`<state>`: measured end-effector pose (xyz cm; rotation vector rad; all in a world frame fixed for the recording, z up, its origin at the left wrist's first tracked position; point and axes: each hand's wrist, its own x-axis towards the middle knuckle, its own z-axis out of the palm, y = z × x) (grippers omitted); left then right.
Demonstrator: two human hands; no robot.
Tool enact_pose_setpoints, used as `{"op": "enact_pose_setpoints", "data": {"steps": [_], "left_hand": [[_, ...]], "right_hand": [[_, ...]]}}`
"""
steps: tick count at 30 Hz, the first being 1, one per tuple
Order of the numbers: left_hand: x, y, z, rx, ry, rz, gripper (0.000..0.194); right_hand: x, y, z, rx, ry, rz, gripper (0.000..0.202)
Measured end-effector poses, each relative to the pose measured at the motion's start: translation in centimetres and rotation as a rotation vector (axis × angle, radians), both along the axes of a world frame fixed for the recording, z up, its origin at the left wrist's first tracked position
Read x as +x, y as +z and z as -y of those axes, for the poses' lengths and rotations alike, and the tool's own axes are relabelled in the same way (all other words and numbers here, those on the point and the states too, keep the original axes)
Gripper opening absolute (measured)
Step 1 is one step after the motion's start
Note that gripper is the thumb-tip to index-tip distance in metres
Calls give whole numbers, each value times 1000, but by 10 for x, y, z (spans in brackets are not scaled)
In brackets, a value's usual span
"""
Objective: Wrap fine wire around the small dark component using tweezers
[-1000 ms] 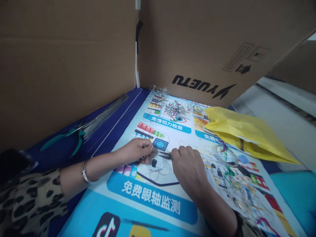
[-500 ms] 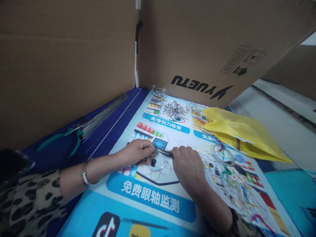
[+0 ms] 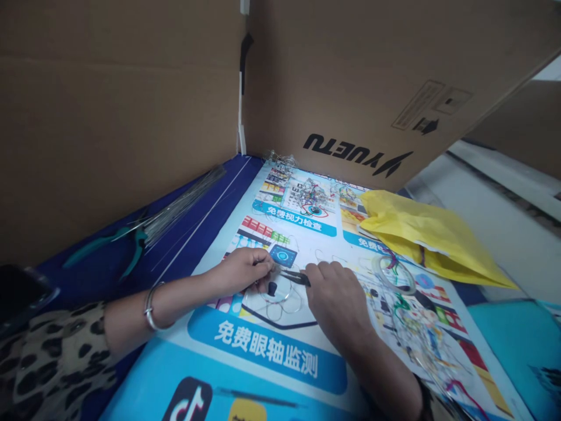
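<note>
My left hand [image 3: 246, 271] is closed in a pinch on thin wire [image 3: 300, 303], which loops out below the fingertips over the printed sheet. In my right hand [image 3: 336, 299] is a pair of pliers [image 3: 296, 278] with dark jaws, its handles hidden in the closed fingers. The jaws point left, and their tips come close to the left fingertips. Whether the tips grip the wire is too small to tell.
Tangled wire [image 3: 312, 193] lies at the back; more tangles with coloured thread spread at right by a clear ring [image 3: 394, 275]. A yellow bag [image 3: 429, 234] lies behind it. Teal-handled pliers [image 3: 135, 251] and straight wires [image 3: 186, 207] lie left. Cardboard walls [image 3: 350, 76] stand behind.
The pliers have tilted slightly and shifted a little away from the left fingertips; their jaws look slightly more parted. My right hand has moved slightly, while my left hand stays nearly still.
</note>
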<state>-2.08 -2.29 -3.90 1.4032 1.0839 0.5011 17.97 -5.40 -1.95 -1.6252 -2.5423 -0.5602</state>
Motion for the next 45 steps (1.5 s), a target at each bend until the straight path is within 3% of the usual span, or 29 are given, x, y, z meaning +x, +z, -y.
{"op": "enact_pose_setpoints", "data": {"steps": [5,19,31,45], "left_hand": [[-1,-1,-1,-33,6,27,25],[-2,-1,-2,-29,-37,7,24],[-1,-4,-2,-51,-17,55,24],[-1,-1,-1,-47,-42,9,26]], "right_hand": [[17,4,-4,62,-40,67,8],[21,-7,-11,183,112,67,19],[24,-6,-15,166,71,83,22],[23,-7,-15,186,125,69,22]]}}
